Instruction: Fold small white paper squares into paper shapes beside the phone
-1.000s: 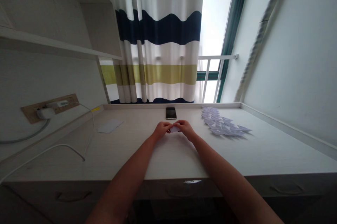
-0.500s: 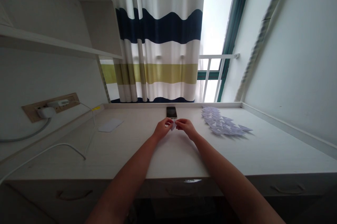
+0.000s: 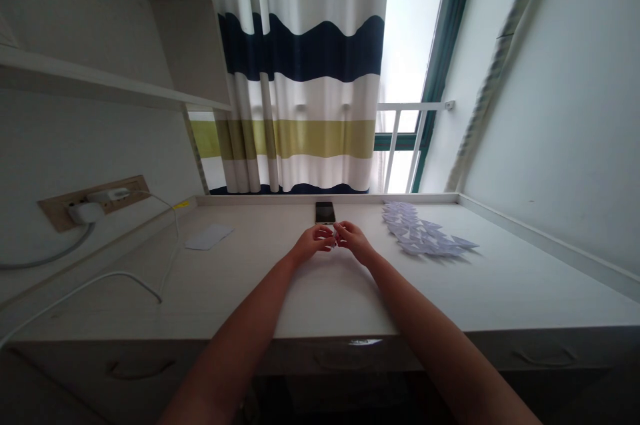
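Note:
My left hand (image 3: pixel 313 244) and my right hand (image 3: pixel 353 241) meet over the middle of the desk, just in front of a dark phone (image 3: pixel 325 212). Between their fingertips is a small piece of white paper (image 3: pixel 335 236), mostly covered by the fingers. Both hands are closed on it, with the fingers curled inward. Its exact folded shape cannot be made out. To the right lies a spread of several folded white paper pieces (image 3: pixel 425 233), pointed and overlapping. On the left a few flat white sheets (image 3: pixel 209 237) rest on the desk.
The white desk (image 3: pixel 330 298) has a raised rim at the back. A white cable (image 3: pixel 125 274) runs over its left side from plugs in a wall socket (image 3: pixel 93 202). A shelf (image 3: pixel 110 82) hangs at upper left. Behind the desk are a striped curtain (image 3: pixel 305 98) and a window railing (image 3: pixel 413 106).
My left fingers have moved inward and curl further round the paper, hiding more of it. Both hands are closer together. The phone and the other papers stay in place.

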The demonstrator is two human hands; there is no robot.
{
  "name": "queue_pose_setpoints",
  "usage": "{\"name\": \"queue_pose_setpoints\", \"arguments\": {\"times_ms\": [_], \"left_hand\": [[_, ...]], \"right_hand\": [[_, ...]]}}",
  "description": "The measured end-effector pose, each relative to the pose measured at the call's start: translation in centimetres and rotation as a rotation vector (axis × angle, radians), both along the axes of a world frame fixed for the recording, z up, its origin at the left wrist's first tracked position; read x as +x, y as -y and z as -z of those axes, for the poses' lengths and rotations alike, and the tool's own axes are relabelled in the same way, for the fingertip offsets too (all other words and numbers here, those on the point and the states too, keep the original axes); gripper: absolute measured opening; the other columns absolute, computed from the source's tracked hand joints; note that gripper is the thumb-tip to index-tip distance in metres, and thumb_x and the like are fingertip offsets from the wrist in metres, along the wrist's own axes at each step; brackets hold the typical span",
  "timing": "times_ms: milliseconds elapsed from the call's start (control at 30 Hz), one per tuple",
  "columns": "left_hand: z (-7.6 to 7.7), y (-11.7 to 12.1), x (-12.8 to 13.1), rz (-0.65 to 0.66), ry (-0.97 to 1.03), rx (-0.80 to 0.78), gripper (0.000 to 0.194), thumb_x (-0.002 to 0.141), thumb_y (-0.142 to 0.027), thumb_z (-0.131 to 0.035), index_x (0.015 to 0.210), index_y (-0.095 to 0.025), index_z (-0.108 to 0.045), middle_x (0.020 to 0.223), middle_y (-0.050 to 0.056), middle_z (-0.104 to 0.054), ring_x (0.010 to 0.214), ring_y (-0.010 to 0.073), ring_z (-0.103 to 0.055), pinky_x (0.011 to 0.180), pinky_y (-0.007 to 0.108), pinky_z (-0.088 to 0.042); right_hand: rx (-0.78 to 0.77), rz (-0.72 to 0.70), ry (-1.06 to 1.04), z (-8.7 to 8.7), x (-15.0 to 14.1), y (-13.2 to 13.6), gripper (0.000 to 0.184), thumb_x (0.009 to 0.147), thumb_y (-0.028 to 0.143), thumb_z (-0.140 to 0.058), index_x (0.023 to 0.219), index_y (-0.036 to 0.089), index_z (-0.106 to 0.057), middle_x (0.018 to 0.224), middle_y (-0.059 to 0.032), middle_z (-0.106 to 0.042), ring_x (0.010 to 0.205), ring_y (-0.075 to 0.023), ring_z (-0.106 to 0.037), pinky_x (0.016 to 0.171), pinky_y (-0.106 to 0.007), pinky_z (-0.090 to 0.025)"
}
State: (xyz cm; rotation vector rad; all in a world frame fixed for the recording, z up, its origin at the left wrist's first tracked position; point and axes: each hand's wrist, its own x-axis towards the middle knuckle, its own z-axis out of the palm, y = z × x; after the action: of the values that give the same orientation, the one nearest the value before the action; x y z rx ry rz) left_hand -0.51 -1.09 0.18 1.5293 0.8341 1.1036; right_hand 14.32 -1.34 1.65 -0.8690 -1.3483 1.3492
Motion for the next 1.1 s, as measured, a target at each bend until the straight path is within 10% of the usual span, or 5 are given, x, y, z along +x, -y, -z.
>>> {"name": "queue_pose_setpoints", "arguments": {"times_ms": [500, 1100], "left_hand": [[-0.35, 0.41, -0.11, -0.025, 0.033, -0.031, 0.032, 0.069, -0.03, -0.062, 0.094, -0.016, -0.047, 0.082, 0.005, -0.061, 0.071, 0.0164, -0.063, 0.066, 0.034, -0.051], [-0.23, 0.84, -0.08, -0.199, -0.403, 0.377, 0.029, 0.07, -0.037, -0.059, 0.093, -0.018, -0.057, 0.08, 0.004, -0.063, 0.072, 0.0152, -0.06, 0.065, 0.026, -0.046]], "right_hand": [[0.024, 0.033, 0.112, 0.01, 0.2, -0.15, 0.016, 0.057, 0.027, -0.064, 0.068, 0.016, -0.057, 0.056, 0.002, -0.058, 0.053, -0.0096, -0.053, 0.051, -0.023, -0.035], [-0.038, 0.032, 0.101, 0.39, -0.2, -0.31, 0.028, 0.057, 0.039, -0.068, 0.066, 0.016, -0.054, 0.062, 0.0007, -0.06, 0.057, -0.0105, -0.056, 0.054, -0.023, -0.041]]}}
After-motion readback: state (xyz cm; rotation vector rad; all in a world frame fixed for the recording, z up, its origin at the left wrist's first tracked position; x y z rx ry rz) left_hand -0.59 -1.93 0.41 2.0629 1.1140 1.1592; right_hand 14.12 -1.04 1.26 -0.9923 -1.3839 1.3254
